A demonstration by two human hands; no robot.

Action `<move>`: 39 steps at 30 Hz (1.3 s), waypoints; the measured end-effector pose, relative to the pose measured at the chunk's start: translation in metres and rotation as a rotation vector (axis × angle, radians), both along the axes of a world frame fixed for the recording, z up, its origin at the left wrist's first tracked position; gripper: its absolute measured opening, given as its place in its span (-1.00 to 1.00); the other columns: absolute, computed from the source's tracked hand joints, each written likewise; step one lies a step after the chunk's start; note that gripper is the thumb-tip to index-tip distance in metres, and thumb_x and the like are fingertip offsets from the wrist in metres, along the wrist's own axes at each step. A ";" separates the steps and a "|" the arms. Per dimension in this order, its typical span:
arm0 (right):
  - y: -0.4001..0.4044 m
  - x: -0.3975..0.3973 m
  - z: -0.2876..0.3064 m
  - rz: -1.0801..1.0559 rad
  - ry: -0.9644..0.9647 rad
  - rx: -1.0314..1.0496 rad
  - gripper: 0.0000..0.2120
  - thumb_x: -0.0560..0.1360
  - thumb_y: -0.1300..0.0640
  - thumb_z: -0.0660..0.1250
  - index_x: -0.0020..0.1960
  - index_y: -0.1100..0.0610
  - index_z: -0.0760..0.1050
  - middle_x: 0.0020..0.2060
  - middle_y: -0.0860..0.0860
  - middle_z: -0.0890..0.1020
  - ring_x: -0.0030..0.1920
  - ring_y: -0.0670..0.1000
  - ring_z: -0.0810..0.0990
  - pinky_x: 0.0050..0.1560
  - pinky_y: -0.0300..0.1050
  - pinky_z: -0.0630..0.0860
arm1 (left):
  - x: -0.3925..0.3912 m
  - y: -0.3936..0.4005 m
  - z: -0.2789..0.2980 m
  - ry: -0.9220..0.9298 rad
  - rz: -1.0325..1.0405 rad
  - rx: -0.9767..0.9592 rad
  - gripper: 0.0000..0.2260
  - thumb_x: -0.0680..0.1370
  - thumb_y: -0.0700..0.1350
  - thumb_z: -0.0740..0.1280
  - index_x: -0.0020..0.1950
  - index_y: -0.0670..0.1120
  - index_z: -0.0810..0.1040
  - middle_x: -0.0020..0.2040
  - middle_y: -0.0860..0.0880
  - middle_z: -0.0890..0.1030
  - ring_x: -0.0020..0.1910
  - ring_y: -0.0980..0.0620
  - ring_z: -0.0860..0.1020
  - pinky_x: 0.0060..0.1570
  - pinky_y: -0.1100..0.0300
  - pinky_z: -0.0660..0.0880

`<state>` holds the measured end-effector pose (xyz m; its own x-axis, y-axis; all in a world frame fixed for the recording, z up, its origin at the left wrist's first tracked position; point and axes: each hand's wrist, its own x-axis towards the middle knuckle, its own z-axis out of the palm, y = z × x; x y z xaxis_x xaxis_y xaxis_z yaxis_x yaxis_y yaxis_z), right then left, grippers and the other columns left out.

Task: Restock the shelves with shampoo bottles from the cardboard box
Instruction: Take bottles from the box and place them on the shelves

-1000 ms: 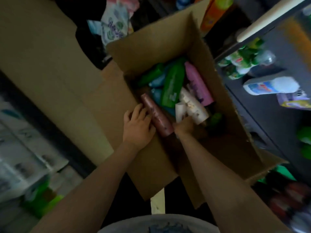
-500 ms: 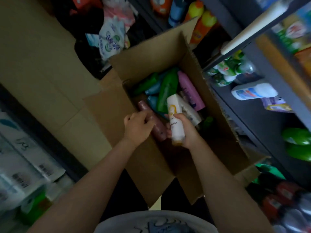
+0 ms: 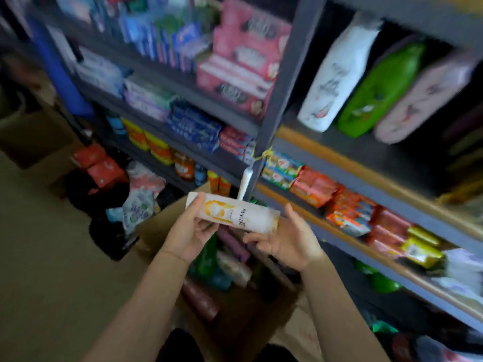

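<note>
A white shampoo bottle (image 3: 235, 216) with an orange-yellow label lies sideways in the air above the open cardboard box (image 3: 156, 226). My left hand (image 3: 188, 236) grips its left end, thumb on top. My right hand (image 3: 290, 244) cups the right end, fingers curled beneath it. In the box under my hands lie several more bottles, among them a green one (image 3: 207, 257), a purple one (image 3: 232, 244) and a maroon one (image 3: 198, 301). On the upper right shelf stand a white bottle (image 3: 337, 74), a green bottle (image 3: 379, 92) and a pale pink bottle (image 3: 423, 97), all blurred.
A dark metal shelf post (image 3: 285, 82) rises just behind the held bottle. Shelves left of it carry boxed soaps and toothpaste; the right lower shelf (image 3: 339, 239) holds packets. Bags and packs (image 3: 136, 205) lie on the floor left of the box.
The white bottle came up out of the box. My left hand left the maroon bottle and took the white bottle's left end. The view swung up from the box to the shelves.
</note>
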<state>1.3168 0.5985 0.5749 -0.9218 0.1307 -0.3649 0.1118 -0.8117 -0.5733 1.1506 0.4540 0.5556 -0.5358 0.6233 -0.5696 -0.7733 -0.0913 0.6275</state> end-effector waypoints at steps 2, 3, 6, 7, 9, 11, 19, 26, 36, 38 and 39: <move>0.008 0.014 0.038 -0.207 0.026 0.179 -0.22 0.13 -0.11 0.69 0.21 0.26 0.56 0.01 0.29 0.67 -0.14 0.18 0.71 -0.21 -0.10 0.65 | 0.011 0.020 0.040 0.064 -0.037 0.066 -0.81 0.63 -0.01 0.28 0.10 -0.08 0.59 -0.11 -0.03 0.69 -0.13 0.07 0.64 -0.16 0.20 0.55; 0.012 0.019 0.057 -0.307 0.038 0.251 -0.25 0.09 -0.05 0.72 0.15 0.26 0.56 -0.08 0.26 0.69 -0.19 0.13 0.72 -0.22 -0.13 0.65 | 0.018 0.032 0.059 0.118 -0.073 0.103 -0.83 0.63 -0.05 0.27 0.05 -0.10 0.60 -0.17 -0.01 0.70 -0.22 0.10 0.64 -0.23 0.25 0.56; 0.026 0.032 0.112 -0.560 0.082 0.379 -0.47 0.27 0.09 0.61 0.13 0.30 0.52 -0.23 0.19 0.70 -0.30 0.02 0.70 -0.27 -0.20 0.62 | 0.042 0.063 0.113 0.342 -0.215 0.178 -0.84 0.58 -0.10 0.30 0.07 -0.12 0.63 -0.10 -0.04 0.73 -0.13 0.07 0.67 -0.20 0.25 0.59; 0.030 0.037 0.129 -0.618 0.092 0.432 -0.58 0.37 0.15 0.52 0.14 0.30 0.51 -0.27 0.17 0.68 -0.35 0.00 0.68 -0.31 -0.21 0.60 | 0.051 0.071 0.130 0.417 -0.262 0.197 -0.80 0.53 -0.08 0.35 0.09 -0.13 0.63 -0.04 -0.08 0.73 -0.08 0.02 0.67 -0.17 0.21 0.61; 0.035 0.050 0.165 -0.681 0.069 0.612 -0.75 0.49 0.22 0.40 0.12 0.28 0.49 -0.34 0.13 0.65 -0.43 -0.03 0.60 -0.41 -0.22 0.52 | 0.067 0.087 0.163 0.560 -0.357 0.231 -0.65 0.42 -0.03 0.52 0.13 -0.16 0.64 0.04 -0.18 0.70 -0.02 -0.10 0.67 -0.07 0.05 0.61; 0.040 0.063 0.196 -0.706 0.038 0.813 -0.82 0.53 0.22 0.40 0.08 0.24 0.47 -0.34 0.08 0.63 -0.45 -0.03 0.54 -0.46 -0.20 0.46 | 0.081 0.101 0.191 0.688 -0.438 0.242 -0.50 0.28 0.05 0.58 0.13 -0.15 0.64 0.08 -0.21 0.69 0.03 -0.20 0.66 0.04 -0.08 0.59; 0.058 0.091 0.265 -0.925 -0.114 1.189 -0.54 0.42 0.01 0.54 0.18 0.04 0.38 -0.06 0.04 0.66 -0.24 -0.11 0.62 -0.34 -0.31 0.48 | 0.129 0.148 0.272 1.076 -0.460 0.332 -0.68 0.44 -0.34 0.49 0.13 -0.08 0.64 0.02 0.00 0.72 0.04 0.02 0.68 -0.02 0.17 0.60; 0.074 0.103 0.293 -1.036 -0.287 1.479 -0.52 0.35 -0.09 0.55 0.13 -0.05 0.38 -0.08 -0.14 0.62 -0.08 -0.16 0.61 -0.12 -0.12 0.62 | 0.142 0.166 0.302 1.328 -0.496 0.347 -0.73 0.47 -0.20 0.50 0.14 0.01 0.65 0.05 0.12 0.71 0.09 0.15 0.64 0.11 0.19 0.55; 0.097 0.101 0.299 -0.891 -0.403 1.478 -0.56 0.39 -0.31 0.42 -0.03 0.04 0.49 -0.18 -0.04 0.65 -0.19 -0.09 0.64 -0.10 0.05 0.63 | 0.140 0.170 0.305 1.180 -0.658 0.404 -0.70 0.53 -0.18 0.43 0.24 0.01 0.59 0.09 0.04 0.71 0.11 0.09 0.65 0.04 0.25 0.57; 0.098 0.104 0.301 -0.845 -0.432 1.515 -0.54 0.38 -0.27 0.46 0.05 0.04 0.46 -0.13 -0.06 0.64 -0.15 -0.11 0.63 -0.10 -0.02 0.63 | 0.141 0.174 0.304 1.207 -0.646 0.403 -0.68 0.52 -0.17 0.45 0.26 0.01 0.59 0.11 0.05 0.70 0.14 0.09 0.64 0.16 0.12 0.56; 0.100 0.105 0.303 -0.837 -0.450 1.549 -0.52 0.37 -0.25 0.48 0.08 0.04 0.44 -0.11 -0.08 0.63 -0.13 -0.12 0.62 -0.10 -0.05 0.63 | 0.142 0.178 0.304 1.224 -0.614 0.410 -0.69 0.52 -0.19 0.46 0.25 -0.01 0.60 0.11 0.07 0.70 0.14 0.09 0.64 0.19 0.08 0.56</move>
